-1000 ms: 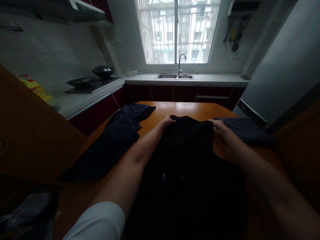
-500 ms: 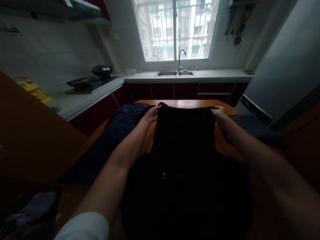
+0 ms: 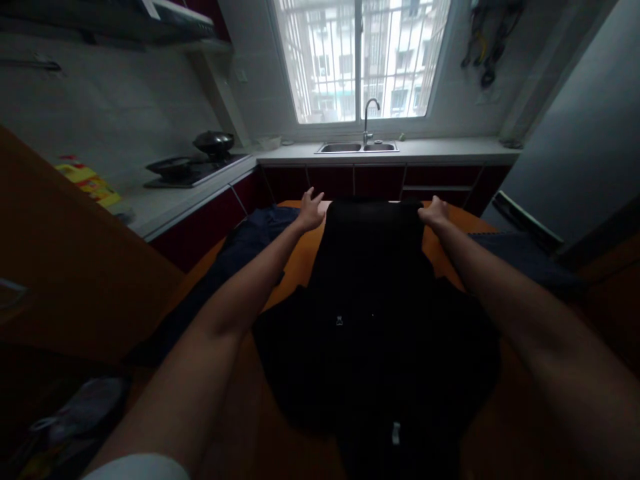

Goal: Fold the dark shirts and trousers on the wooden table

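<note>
A black shirt lies spread over the wooden table, its narrower end away from me and its wide, sleeve-like parts closer. A small light logo marks it, and a pale tag shows near its close end. Just left of the far left corner is my left hand, open with fingers spread and no cloth in them. My right hand pinches the far right corner of the shirt. Dark folds hide most of the fabric's detail.
Dark blue clothing lies on the table's left side. Folded blue-grey cloth is at the right. Beyond the wooden table stand a counter with a sink, a stove with a wok, and a fridge.
My left hand has let go of the shirt's far left corner and opened. The shirt has come down flatter, and its near end with the tag now shows.
</note>
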A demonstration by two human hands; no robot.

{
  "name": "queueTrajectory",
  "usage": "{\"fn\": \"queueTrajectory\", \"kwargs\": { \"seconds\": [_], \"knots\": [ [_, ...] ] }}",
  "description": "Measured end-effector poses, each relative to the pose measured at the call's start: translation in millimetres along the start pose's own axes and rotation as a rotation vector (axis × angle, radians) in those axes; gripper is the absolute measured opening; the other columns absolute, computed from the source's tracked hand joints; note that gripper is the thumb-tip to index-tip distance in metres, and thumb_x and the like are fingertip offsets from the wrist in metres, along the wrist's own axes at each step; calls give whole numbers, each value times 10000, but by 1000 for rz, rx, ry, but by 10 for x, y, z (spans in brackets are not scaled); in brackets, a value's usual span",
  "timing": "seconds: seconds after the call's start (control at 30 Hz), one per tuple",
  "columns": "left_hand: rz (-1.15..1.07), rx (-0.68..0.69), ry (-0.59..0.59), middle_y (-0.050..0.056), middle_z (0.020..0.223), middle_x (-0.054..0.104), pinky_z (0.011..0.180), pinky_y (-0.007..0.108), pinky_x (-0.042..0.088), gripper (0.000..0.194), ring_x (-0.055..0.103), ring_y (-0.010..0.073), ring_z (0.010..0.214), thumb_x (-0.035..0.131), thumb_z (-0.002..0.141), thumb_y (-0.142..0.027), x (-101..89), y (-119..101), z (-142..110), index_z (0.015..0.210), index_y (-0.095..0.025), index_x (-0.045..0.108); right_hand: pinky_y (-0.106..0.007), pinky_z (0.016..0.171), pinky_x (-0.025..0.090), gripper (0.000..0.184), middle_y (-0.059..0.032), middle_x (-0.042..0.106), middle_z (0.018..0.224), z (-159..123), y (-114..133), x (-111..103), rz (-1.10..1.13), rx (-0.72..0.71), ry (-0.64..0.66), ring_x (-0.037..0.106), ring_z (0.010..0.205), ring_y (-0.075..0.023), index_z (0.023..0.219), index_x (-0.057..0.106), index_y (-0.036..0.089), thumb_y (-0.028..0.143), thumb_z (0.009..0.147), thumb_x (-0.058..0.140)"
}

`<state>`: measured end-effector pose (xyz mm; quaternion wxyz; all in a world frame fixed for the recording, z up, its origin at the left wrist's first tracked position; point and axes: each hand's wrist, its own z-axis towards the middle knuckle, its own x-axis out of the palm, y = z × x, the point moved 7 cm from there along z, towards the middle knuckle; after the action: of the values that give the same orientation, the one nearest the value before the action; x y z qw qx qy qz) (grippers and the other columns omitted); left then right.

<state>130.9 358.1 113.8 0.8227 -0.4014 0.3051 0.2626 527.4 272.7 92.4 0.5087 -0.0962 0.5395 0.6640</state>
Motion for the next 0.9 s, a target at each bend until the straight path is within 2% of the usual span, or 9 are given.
{"fn": "queueTrajectory", "kwargs": {
  "seconds": [0.07, 0.13, 0.23, 0.33, 0.43, 0.53, 0.67, 0.77, 0.9],
  "knots": [
    [85, 117, 178, 185, 1618, 298, 1255, 560, 180, 593, 217, 379, 1528, 723, 814, -160, 66, -202, -502, 1391, -140, 589, -520, 1117, 406, 507, -225, 629, 1277, -352, 59, -72, -46, -52, 7, 548, 1271, -364, 1281, 640, 59, 142, 781, 641],
    [59, 269, 371, 137, 1617, 319, 1248, 539, 229, 525, 264, 336, 1522, 679, 881, -207, 5, -421, -1142, 1398, -215, 594, -500, 1118, 419, 386, -168, 659, 1232, -838, 168, -200, 13, -242, 85, 566, 1246, -332, 1178, 707, 129, 177, 808, 611],
    [-24, 344, 573, 83, 1617, 338, 1235, 534, 270, 451, 317, 300, 1502, 648, 939, -275, -341, -621, -2130, 1387, -305, 605, -463, 1078, 475, 257, -100, 675, 1195, -1764, 181, -537, 133, -505, 265, 624, 1155, -273, 1079, 741, 231, 238, 874, 586],
    [-66, 299, 724, 62, 1588, 388, 1212, 524, 328, 480, 374, 289, 1472, 682, 932, -321, -707, -686, -2985, 1402, -360, 587, -495, 1030, 511, 256, -93, 657, 1229, -2644, -88, -973, 124, -557, 346, 620, 1164, -283, 1112, 735, 275, 257, 914, 575],
    [-24, 249, 727, 68, 1528, 448, 1177, 492, 392, 523, 427, 287, 1430, 707, 907, -284, -933, -674, -3577, 1407, -373, 581, -504, 995, 531, 309, -113, 650, 1233, -3300, -456, -1310, 66, -560, 367, 616, 1167, -293, 1171, 720, 283, 218, 924, 546],
    [35, 228, 647, 81, 1453, 516, 1121, 445, 462, 517, 519, 266, 1337, 649, 929, -233, -977, -598, -3867, 1423, -361, 568, -511, 1020, 512, 396, -110, 625, 1324, -3637, -789, -1425, -39, -600, 387, 587, 1234, -291, 1268, 678, 294, 177, 934, 500],
    [117, 261, 442, 109, 1318, 612, 1035, 432, 519, 359, 609, 262, 1206, 510, 1000, -260, -948, -421, -3831, 1325, -286, 661, -543, 1029, 493, 399, -122, 617, 1388, -3530, -1085, -1420, -150, -576, 273, 578, 1268, -304, 1329, 642, 265, 231, 975, 463],
    [166, 276, 339, 112, 1154, 668, 922, 387, 556, 329, 659, 243, 1062, 446, 1022, -278, -923, -310, -3711, 1185, -234, 729, -530, 1004, 502, 330, -133, 670, 1304, -3317, -1131, -1363, -191, -567, 218, 612, 1217, -302, 1190, 709, 231, 253, 972, 463],
    [163, 275, 276, 85, 1052, 678, 853, 331, 552, 330, 671, 211, 965, 418, 1019, -268, -980, -309, -3657, 1093, -217, 736, -490, 966, 507, 283, -115, 740, 1085, -3208, -1034, -1373, -222, -604, 223, 680, 1038, -272, 985, 733, 210, 188, 936, 456]
  ]
}}
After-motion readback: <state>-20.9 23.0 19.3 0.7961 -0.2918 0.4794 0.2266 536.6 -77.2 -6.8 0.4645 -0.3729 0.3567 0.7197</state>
